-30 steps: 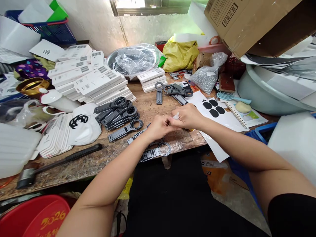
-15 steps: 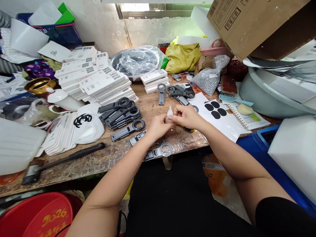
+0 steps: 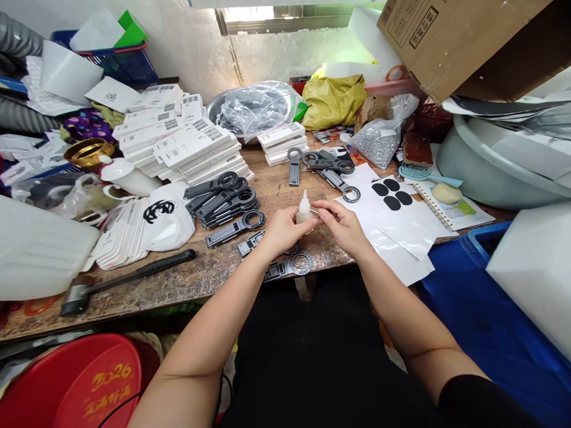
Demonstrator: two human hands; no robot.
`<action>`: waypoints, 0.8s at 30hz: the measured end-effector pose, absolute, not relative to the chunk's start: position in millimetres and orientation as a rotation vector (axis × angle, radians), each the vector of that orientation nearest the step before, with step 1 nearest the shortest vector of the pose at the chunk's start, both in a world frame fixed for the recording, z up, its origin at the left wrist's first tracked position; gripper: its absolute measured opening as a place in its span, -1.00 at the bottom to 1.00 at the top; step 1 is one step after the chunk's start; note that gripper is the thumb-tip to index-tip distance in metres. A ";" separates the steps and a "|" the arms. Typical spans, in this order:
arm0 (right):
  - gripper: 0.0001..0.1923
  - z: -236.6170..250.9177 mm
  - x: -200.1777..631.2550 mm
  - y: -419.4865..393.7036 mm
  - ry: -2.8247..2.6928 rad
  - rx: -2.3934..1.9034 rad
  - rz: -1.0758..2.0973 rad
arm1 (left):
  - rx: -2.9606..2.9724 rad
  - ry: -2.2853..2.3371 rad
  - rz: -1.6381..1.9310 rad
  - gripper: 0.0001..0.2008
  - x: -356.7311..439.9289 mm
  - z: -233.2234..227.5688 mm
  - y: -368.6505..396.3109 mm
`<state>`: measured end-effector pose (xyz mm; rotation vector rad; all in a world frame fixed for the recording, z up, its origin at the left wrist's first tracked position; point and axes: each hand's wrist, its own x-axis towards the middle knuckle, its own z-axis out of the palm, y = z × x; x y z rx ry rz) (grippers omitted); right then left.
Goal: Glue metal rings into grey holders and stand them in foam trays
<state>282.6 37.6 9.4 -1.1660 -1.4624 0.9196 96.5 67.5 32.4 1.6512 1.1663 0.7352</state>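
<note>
Left hand [image 3: 282, 230]: closed around small translucent white plastic squeeze bottle with pointed nozzle [image 3: 304, 210], held upright above front edge of worn wooden workbench [image 3: 178, 285]. Right hand [image 3: 341, 224]: fingers curled, fingertips pinched just beside bottle; held item too small to identify. Directly below hands: grey flat plastic bracket with ring end [image 3: 289, 267], lying on workbench. Left of hands: stack of dark grey ring-ended brackets [image 3: 223, 199]. Further left: black-handled rubber mallet [image 3: 125, 280]. Right of hands: white paper sheet with black oval pads [image 3: 392, 202].
</note>
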 end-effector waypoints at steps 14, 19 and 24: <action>-0.60 24.4 278.6 27.6 -1.789 -0.865 0.935 | 1.318 0.608 0.505 -0.50 76.7 37.0 57.8; -0.60 29.4 278.5 29.1 -1.887 -0.788 0.968 | 1.351 0.561 0.515 -0.59 73.9 27.9 59.5; -0.66 23.8 274.7 27.0 -1.839 -0.771 0.693 | 1.439 0.577 0.596 -0.58 77.9 28.0 56.6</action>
